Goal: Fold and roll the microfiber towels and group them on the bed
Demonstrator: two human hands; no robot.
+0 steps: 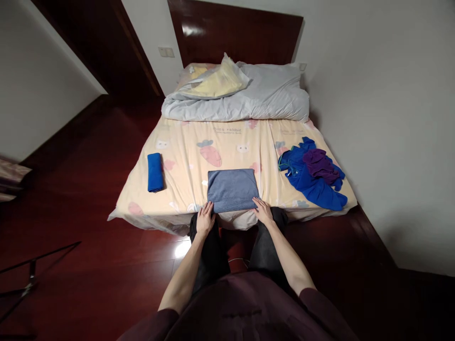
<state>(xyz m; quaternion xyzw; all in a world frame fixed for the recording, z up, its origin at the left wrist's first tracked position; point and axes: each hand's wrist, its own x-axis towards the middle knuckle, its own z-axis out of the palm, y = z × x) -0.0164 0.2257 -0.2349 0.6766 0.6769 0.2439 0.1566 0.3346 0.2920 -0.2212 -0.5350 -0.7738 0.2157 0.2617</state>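
A grey-blue cloth [232,187], folded into a rectangle, lies flat at the near edge of the bed. A small white tag [205,183] shows beside its left side. My left hand [205,219] rests at the cloth's near left corner, fingers stretched out and touching the edge. On the near right corner lies my right hand [263,211], its fingers extended over the fabric. Farther left is a blue cloth [155,172] folded into a narrow bundle. To the right, a blue garment [309,177] is heaped loosely with a purple cloth [321,166] on top.
The bed has a patterned yellow sheet [185,151]. A grey quilt [273,94] is bunched near the dark headboard [241,31]. A white wall [384,118] runs along the right. A black metal stand [30,279] is on the red floor at left.
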